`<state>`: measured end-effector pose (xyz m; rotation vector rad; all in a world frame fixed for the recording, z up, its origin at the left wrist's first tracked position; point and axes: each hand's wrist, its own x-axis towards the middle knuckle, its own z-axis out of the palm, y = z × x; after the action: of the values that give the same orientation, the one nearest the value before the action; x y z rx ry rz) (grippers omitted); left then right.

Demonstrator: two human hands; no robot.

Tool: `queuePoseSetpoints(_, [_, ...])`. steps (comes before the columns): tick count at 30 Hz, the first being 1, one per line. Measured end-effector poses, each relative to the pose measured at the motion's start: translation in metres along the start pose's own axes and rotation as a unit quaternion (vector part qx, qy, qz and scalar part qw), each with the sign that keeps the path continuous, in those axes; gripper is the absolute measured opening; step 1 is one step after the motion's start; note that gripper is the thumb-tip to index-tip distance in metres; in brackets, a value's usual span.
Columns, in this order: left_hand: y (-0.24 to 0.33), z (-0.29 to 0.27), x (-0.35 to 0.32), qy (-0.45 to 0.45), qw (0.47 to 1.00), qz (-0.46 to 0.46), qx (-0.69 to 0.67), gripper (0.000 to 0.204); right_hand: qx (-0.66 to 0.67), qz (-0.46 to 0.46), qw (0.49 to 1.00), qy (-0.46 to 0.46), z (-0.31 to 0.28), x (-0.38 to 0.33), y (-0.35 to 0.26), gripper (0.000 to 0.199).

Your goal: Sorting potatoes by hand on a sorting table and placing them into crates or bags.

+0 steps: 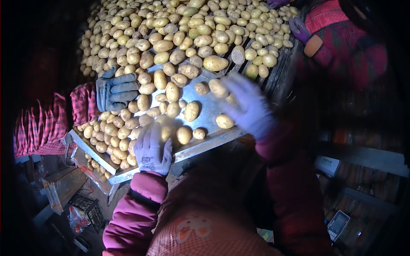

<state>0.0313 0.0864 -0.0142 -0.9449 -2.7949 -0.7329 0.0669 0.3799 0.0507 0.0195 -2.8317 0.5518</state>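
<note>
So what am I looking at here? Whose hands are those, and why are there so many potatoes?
There is just one picture, taken by a camera worn on a person's head, looking down at their own hands. The round lens bends the edges, so straight things look curved.

The left hand, in a pale glove, rests over potatoes at the near edge of a metal sorting tray. The right hand, also gloved, looks blurred and reaches among loose potatoes; I can't tell if it grips one.

A big heap of yellow potatoes covers the table further back.

Other people work there too: a blue-grey gloved hand with a red checked sleeve comes from the left, and a purple gloved hand shows at the top right.
</note>
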Motion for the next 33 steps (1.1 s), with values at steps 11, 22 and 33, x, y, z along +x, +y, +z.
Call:
queuePoseSetpoints(11, [0.000,0.004,0.000,0.007,1.000,-0.003,0.010,0.056,0.076,0.132,0.971,-0.185,0.014,-0.004,0.004,0.048])
queuePoseSetpoints(22, [0.001,0.001,0.002,0.048,0.999,0.006,-0.005,0.057,-0.182,0.165,0.931,-0.270,0.047,0.044,-0.028,0.068])
queuePoseSetpoints(33, [0.001,-0.001,-0.001,0.016,1.000,-0.006,-0.008,0.058,-0.103,0.073,0.989,-0.079,0.019,0.077,0.018,0.055])
